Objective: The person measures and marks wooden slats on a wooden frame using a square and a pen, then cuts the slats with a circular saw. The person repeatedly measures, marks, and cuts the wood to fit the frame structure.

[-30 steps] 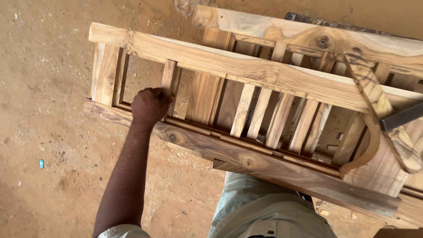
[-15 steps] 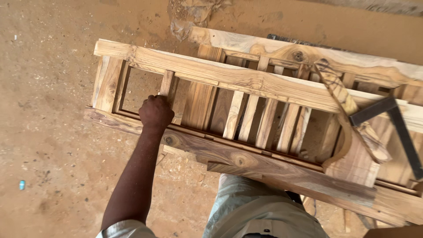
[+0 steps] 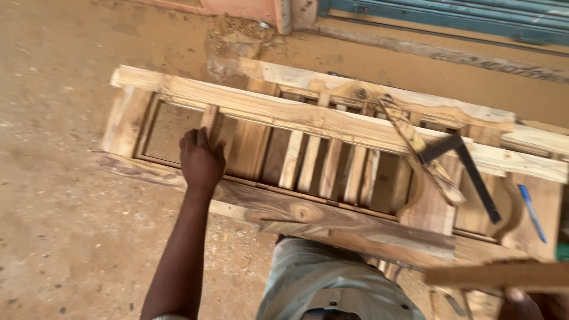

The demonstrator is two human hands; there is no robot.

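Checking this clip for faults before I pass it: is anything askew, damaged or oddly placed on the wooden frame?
One loose wooden strip lies diagonally across the slatted frame, crossing its upright slats. A dark try square and a blue pen rest on the frame's right end. The left hand presses a slat. No damage shows.

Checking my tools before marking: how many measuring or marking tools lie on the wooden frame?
2. A dark metal square lies on the frame's right part; a blue pen lies further right, near the edge. Others may be hidden out of view.
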